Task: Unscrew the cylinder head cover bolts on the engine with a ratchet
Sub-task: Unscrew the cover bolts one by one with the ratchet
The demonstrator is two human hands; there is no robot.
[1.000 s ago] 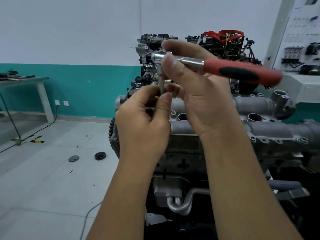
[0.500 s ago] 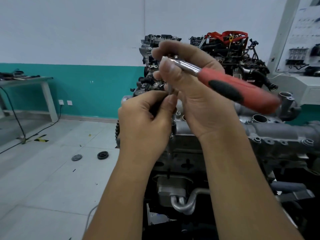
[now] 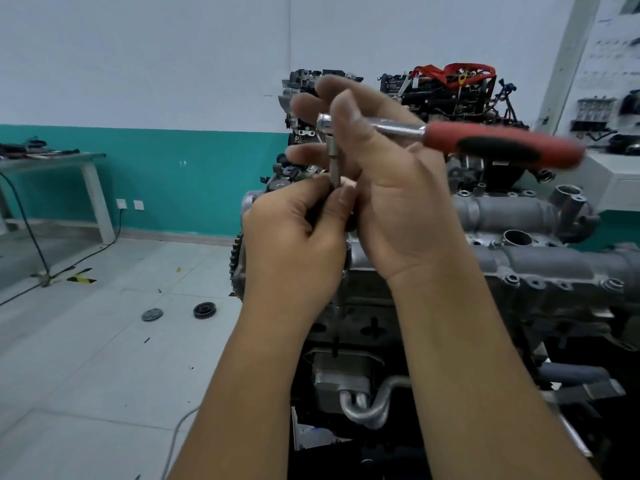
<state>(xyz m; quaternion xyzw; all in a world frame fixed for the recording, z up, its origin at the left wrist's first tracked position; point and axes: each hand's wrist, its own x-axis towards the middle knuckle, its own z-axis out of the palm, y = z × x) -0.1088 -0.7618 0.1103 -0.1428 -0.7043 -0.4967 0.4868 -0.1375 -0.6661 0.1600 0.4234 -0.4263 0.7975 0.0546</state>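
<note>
Even, soft indoor light; motion-blurred fingers (image 3: 304,105), wide-angle bending at edges.

A white table (image 3: 52,161) stands left; two round discs (image 3: 205,310) lie on the tiled floor (image 3: 86,358).

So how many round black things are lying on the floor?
2. A grey-black disc lies on the tiles left of the engine, and a darker pulley-like wheel sits just right of it, apart. The arms and the engine could hide more.

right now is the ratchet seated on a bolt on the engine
No, the ratchet is held in the air above the engine by both hands, right and left.
</note>
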